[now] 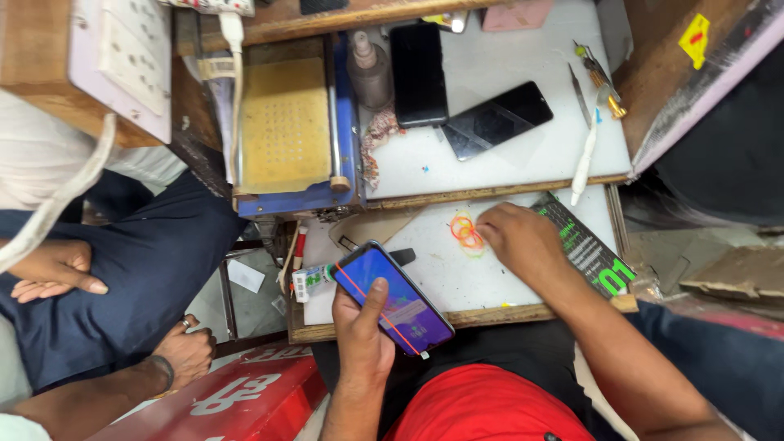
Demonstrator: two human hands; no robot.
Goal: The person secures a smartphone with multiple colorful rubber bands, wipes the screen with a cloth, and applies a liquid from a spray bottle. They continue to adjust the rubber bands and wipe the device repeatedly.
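Left hand (pixel 363 331) grips the lit phone (pixel 392 298) at the board's (pixel 490 282) front edge; right hand (pixel 518 241), fingers curled and holding nothing, touches rubber bands (pixel 465 231) mid-board.

Three phones show: one lit (pixel 394 299) at six o'clock, two dark (pixel 418 73) (pixel 496 119) at twelve. Two rubber bands (pixel 465 232) lie centre. One white pen (pixel 585 159) lies at two o'clock.

Glossy glass phone (pixel 394 299) with lit screen, gripped in left hand (pixel 363 331). Thin stretchy rubber bands (pixel 465 232) under right hand (pixel 523 242), on smooth matt white board (pixel 457 278) edged in worn wood. Two glossy black glass phones (pixel 457 94) beyond.
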